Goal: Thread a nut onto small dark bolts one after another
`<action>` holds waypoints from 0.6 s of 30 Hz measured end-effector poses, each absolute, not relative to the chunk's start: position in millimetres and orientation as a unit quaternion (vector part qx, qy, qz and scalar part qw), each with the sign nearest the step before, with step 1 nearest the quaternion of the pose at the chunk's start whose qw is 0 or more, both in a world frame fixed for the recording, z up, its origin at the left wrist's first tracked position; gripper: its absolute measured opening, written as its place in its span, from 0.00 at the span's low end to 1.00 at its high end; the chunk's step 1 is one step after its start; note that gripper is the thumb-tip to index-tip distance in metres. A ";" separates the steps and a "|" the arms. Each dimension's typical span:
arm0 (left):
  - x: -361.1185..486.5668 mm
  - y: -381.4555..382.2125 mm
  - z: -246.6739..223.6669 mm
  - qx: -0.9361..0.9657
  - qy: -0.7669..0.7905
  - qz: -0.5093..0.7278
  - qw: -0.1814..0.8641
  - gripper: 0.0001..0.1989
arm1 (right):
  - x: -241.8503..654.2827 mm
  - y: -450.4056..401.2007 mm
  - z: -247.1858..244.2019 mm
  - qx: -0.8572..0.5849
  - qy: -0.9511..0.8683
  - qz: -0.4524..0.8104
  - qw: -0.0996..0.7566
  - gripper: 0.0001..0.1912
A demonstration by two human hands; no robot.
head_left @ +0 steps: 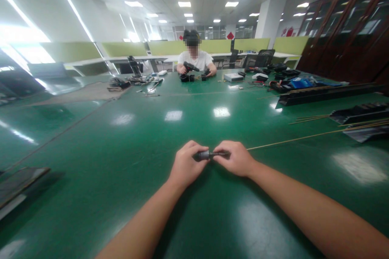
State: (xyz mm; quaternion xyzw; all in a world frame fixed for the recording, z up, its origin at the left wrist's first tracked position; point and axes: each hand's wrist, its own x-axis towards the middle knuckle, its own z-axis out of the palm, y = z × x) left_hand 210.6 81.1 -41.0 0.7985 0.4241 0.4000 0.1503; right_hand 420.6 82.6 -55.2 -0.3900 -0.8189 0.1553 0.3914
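In the head view my left hand is closed around a short dark cylinder with a grey metal collar, a little above the green table. My right hand pinches a thin dark ridged shaft that lines up with the cylinder's end. The shaft meets or almost meets the collar; whether they are joined I cannot tell. A long thin brass-coloured rod runs from behind my right hand toward the right edge. My fingers hide its near end, so whether I hold it is unclear.
Across the green table sits a person holding a dark power drill. Dark trays with thin rods lie at the right. Tools and cables crowd the far right, more parts the far left. A dark panel is near left.
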 end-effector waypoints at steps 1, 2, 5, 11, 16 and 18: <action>210.3 81.5 -41.2 0.799 0.425 0.399 0.148 0.11 | 420.4 82.7 -55.1 -0.392 -0.817 0.157 0.393 0.04; 210.3 81.8 -41.4 0.800 0.425 0.398 0.147 0.11 | 420.2 82.7 -55.0 -0.394 -0.816 0.158 0.393 0.04; 210.7 82.3 -41.7 0.800 0.421 0.400 0.148 0.11 | 419.6 82.6 -54.6 -0.399 -0.811 0.161 0.396 0.05; 211.2 82.2 -41.2 0.797 0.420 0.407 0.153 0.10 | 420.1 83.6 -56.1 -0.409 -0.804 0.161 0.401 0.04; 209.6 82.5 -41.5 0.797 0.420 0.409 0.145 0.10 | 421.4 84.5 -57.9 -0.416 -0.798 0.163 0.405 0.04; 208.8 82.6 -41.5 0.797 0.420 0.410 0.143 0.10 | 421.5 84.2 -57.9 -0.419 -0.795 0.163 0.407 0.04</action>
